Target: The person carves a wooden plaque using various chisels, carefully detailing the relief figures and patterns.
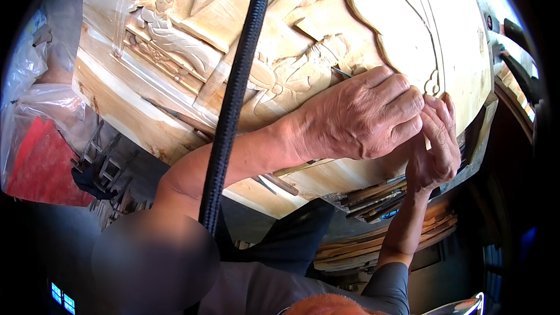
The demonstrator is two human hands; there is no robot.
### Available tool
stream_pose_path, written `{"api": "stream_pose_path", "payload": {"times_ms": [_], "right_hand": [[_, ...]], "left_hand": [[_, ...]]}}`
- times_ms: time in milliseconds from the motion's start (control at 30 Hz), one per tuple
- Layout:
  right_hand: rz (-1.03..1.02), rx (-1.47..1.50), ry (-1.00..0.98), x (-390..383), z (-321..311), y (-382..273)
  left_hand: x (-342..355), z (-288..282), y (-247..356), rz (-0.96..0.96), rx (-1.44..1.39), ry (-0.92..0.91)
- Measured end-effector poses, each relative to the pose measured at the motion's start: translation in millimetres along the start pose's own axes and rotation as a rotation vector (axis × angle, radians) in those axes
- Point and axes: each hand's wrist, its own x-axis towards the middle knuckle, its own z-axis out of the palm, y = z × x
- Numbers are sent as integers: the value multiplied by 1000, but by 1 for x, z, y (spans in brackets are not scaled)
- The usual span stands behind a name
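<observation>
My left hand (361,114) is closed in a fist, knuckles up, over a carved wooden panel (466,70). A thin dark blade tip (342,72) shows beyond its far side, beside a carved relief figure (318,58). That carving tool's handle is hidden in the fist. My right hand (436,143) meets the left fist from the right, near the panel's rounded border. Its fingers are bent inward against the left fingers; what they grip is hidden. Loose on the panel's near part lie a long slim chisel (169,111) and another tool with a brown wooden handle (281,184).
A black braided cable (238,76) crosses the view above my left forearm. Several slim tools (373,201) lie bunched below the panel's near right edge. Stacked curved wood strips (385,236) are lower down. Clear plastic and a red item (44,166) are at the left.
</observation>
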Motion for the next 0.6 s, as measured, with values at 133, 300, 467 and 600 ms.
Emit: {"api": "stream_pose_path", "payload": {"times_ms": [133,300,467,600], "right_hand": [[-11,3,5,1,0,3],[-15,6,9,4,2,2],[-20,-5,25,2,2,2],[-2,6,21,3,2,0]], "left_hand": [[1,-1,0,-3,16,-5],[0,1,-2,-10,18,3],[0,3,0,-22,15,42],[0,4,-2,-17,14,50]]}}
